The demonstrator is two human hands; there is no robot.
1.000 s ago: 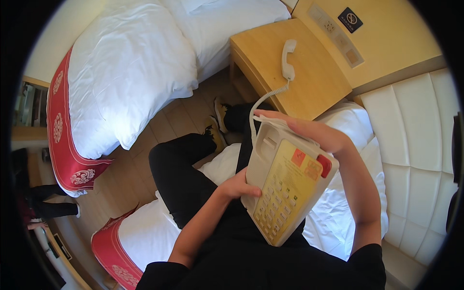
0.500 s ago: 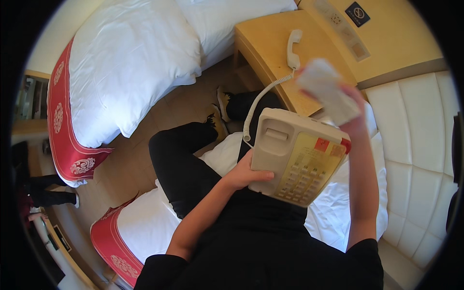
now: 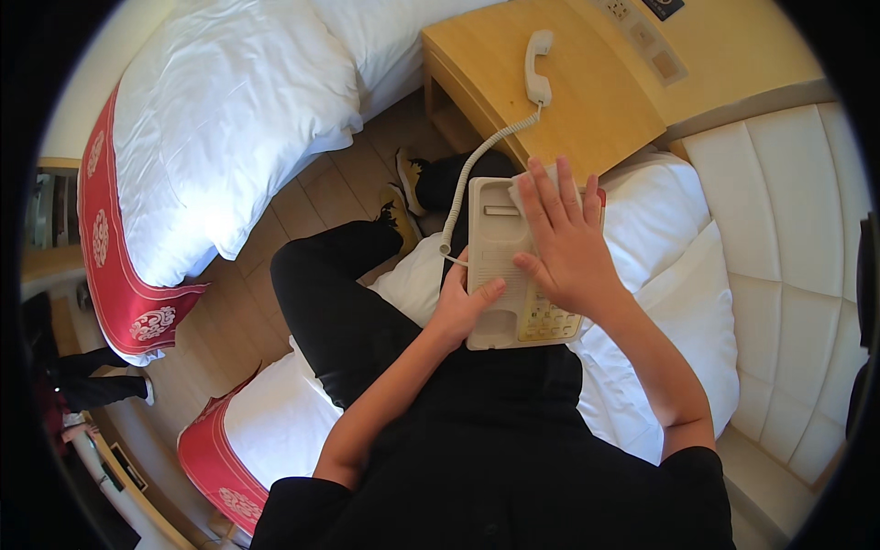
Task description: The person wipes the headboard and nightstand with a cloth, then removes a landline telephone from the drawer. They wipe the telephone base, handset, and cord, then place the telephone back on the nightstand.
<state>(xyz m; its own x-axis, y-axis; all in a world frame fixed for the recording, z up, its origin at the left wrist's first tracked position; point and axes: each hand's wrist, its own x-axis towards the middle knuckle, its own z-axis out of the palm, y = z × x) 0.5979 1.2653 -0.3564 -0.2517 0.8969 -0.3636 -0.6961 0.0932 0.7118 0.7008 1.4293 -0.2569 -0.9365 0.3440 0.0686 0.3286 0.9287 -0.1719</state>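
A cream desk telephone base (image 3: 489, 266) with a yellow keypad panel rests over my lap. My left hand (image 3: 461, 301) is closed round its left edge, thumb on top. My right hand (image 3: 568, 243) lies flat with fingers spread over the keypad side, pressing a white cloth (image 3: 519, 195) against it. Most of the cloth and the upper panel are hidden under that hand. A coiled cord (image 3: 463, 183) runs from the base's left side to the handset (image 3: 536, 69), which lies off its cradle on the wooden nightstand (image 3: 596, 101).
I sit on a bed with white bedding (image 3: 660, 215) and a padded headboard (image 3: 761, 247) on my right. Another bed (image 3: 229, 119) with a red runner (image 3: 101, 229) stands across the tiled floor (image 3: 261, 229). At the far left, another person's legs (image 3: 92, 376) show near a desk.
My right hand has come down with the cloth onto the telephone's face. The base has turned more upright and moved slightly left; the handset stays on the nightstand.
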